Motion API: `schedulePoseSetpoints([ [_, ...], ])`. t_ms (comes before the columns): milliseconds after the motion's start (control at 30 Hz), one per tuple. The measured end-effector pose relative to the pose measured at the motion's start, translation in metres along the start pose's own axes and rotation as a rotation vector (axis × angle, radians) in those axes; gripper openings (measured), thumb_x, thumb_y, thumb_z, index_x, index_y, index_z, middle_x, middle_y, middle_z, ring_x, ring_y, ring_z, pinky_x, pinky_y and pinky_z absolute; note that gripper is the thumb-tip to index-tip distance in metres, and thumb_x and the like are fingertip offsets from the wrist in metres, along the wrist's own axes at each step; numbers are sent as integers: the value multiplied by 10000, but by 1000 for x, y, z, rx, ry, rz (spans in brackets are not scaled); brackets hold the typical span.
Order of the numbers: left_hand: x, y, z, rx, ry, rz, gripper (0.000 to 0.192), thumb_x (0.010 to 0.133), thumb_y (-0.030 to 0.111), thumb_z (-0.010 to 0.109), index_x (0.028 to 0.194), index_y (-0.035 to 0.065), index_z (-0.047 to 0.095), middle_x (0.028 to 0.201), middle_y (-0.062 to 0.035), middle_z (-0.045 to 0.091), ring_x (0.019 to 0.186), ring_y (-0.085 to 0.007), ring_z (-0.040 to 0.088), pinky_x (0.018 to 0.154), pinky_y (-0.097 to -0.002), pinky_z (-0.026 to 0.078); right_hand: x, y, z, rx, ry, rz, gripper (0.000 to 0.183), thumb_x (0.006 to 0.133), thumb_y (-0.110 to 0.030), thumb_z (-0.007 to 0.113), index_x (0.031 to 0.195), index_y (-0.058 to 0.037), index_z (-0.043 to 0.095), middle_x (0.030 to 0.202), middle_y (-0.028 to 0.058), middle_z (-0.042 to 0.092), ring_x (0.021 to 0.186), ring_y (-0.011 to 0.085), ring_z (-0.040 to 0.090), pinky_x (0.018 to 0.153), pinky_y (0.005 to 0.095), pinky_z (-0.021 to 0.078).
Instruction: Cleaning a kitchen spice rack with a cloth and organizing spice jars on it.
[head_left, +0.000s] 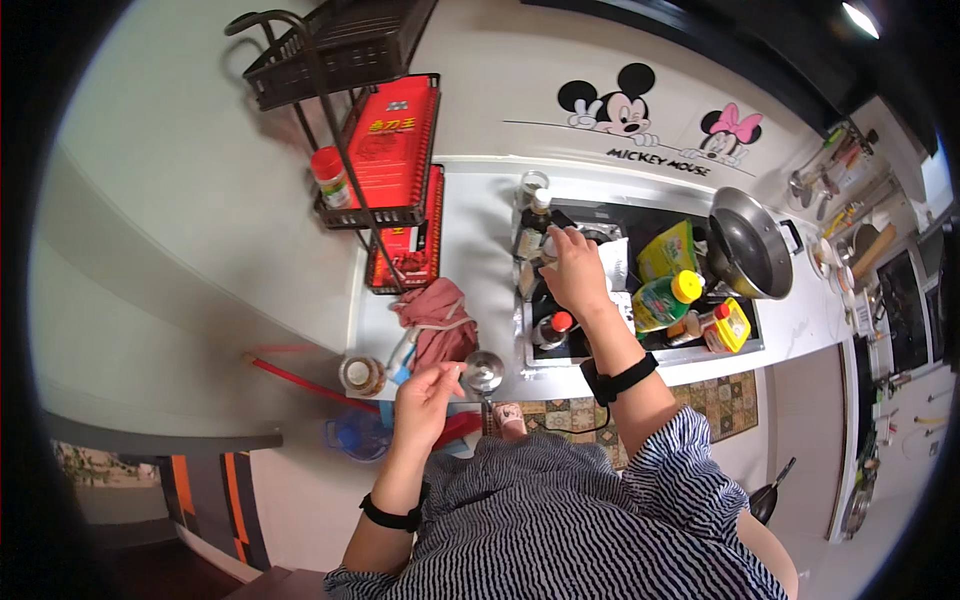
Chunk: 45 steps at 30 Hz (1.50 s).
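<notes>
My left hand is at the counter's front edge, thumb and fingertips drawn together. Right beside those fingertips is a small shiny round vessel; whether they grip it is unclear. Over the black cooktop, my right hand reaches with thumb and fingers apart. Its fingers are close to a dark bottle with a white cap and small jars partly hidden by the hand. A red-capped bottle stands nearer me. To the right of my wrist are a green bottle with a yellow cap and a yellow-green packet.
A pink cloth and a lidded jar lie left on the counter, below a black rack holding red boxes. At right are a yellow tub and a steel wok. A blue plastic container is below.
</notes>
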<state>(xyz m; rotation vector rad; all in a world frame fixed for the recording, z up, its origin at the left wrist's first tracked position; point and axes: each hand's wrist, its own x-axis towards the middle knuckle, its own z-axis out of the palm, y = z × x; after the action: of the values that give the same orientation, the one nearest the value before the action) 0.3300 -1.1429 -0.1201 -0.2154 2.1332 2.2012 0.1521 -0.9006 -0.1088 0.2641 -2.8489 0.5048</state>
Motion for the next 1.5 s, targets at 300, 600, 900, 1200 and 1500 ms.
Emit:
schedulePoseSetpoints([
  [300,-3,-1,-13,-11,120,-9,287,1038,235,579,1099,-21,695,898,-9,684,802,-57,574,750,-212,450,32,0,29,17,-43,29,183,835,-162,658,985,-63,624,841,186,704,830,391,696,739,504,555],
  [600,-1,-6,-23,-18,155,-39,265,1032,235,586,1047,-7,692,1087,-54,703,923,-87,601,822,-253,463,62,-58,-4,338,75,18,364,826,-312,760,1031,-21,687,859,204,712,815,398,693,736,459,551],
  [900,-14,-8,-40,-38,230,-66,213,1023,162,589,1018,-30,682,1104,-70,706,972,-104,628,908,-257,480,95,-83,32,465,21,88,421,844,-345,757,1043,20,689,869,208,723,824,348,719,744,409,558],
  [1200,-29,-7,-54,13,305,-79,199,1013,140,588,1015,-31,688,1079,-61,704,959,-101,618,887,-260,483,114,-133,113,484,-42,-57,354,763,-190,800,1073,-52,698,896,173,720,856,347,705,750,408,543],
  [1500,-43,-17,-63,12,395,-36,193,1008,130,586,1022,-30,694,983,-39,703,908,-94,615,844,-254,489,130,-159,168,481,-19,-386,436,859,-419,763,1103,-62,707,1061,114,721,1005,304,666,896,426,512],
])
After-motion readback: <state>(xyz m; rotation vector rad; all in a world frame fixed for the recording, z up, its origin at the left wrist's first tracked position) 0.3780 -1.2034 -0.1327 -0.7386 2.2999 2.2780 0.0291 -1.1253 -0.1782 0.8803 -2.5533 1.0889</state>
